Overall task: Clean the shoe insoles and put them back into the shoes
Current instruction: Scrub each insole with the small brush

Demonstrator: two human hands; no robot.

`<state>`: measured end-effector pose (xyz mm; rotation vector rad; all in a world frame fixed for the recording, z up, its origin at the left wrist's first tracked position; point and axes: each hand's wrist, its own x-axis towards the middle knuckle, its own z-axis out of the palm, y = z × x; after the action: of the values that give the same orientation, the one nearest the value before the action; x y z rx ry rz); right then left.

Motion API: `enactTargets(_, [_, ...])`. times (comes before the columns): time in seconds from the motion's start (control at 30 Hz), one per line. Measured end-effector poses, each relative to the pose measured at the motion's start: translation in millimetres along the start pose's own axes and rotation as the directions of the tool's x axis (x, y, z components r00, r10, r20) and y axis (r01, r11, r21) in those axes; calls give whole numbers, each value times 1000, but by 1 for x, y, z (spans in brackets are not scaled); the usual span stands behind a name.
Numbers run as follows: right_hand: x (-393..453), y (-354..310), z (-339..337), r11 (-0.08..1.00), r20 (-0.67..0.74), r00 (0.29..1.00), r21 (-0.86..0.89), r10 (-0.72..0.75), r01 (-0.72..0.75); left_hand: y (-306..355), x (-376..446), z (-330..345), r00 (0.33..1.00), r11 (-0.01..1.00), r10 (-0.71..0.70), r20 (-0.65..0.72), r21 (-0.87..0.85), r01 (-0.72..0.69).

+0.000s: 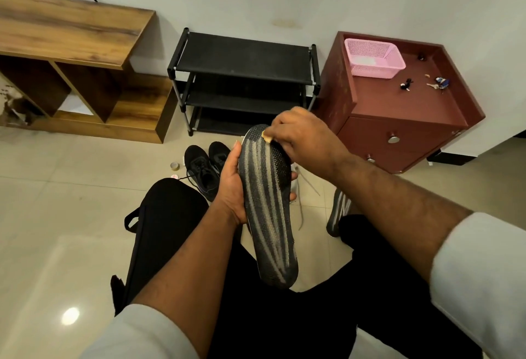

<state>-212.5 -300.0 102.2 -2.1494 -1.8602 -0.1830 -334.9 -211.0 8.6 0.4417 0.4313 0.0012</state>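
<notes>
A black insole with pale grey stripes stands almost upright in front of me, over my lap. My left hand grips it round the middle from the left. My right hand pinches a small tan cleaning pad against the insole's top end. A pair of black shoes lies on the tiled floor behind my left hand. A second striped insole lies on the floor at the right, partly hidden by my right forearm. A white shoe with loose laces shows only a little behind the held insole.
A black three-tier shoe rack stands against the wall. Right of it is a red-brown drawer cabinet with a pink basket and keys on top. A wooden shelf unit is at the left. A tape roll lies on the floor.
</notes>
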Motion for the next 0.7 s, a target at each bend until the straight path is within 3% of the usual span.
enactTargets(0.13, [-9,-9,15,999,69,998,-35,-15,17,1,-3,1,1000,1000,-5,-15,-2,5])
enactTargets(0.37, [-56,-24,34,993,167,985,116,-37,17,4,-1,-3,998,1000,14,-68,19,-13])
enactTargets(0.57, [-21,0,4,983,-30,996,169,82,-76,2,3,-1,1000,1000,4,19,-17,-4])
enactTargets(0.7, [0,7,11,996,85,994,56,67,-72,0,2,0,1000,1000,-6,20,-20,6])
